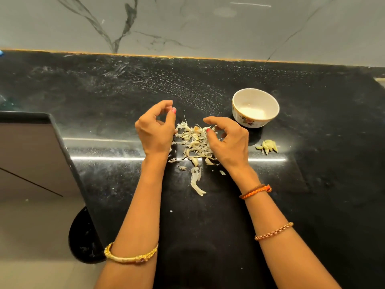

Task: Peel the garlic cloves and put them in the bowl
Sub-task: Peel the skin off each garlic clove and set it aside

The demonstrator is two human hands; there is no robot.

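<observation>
Cloves lie right of right hand, outside bowl.

The right hand covers the right part of the pile of garlic skins, and whether its curled fingers pinch anything cannot be told. The left hand hides the pile's left edge; what lies between its thumb and fingertips is too small to make out. The counter runs off the frame's right side. Both forearms are cut off at the bottom edge.
</observation>
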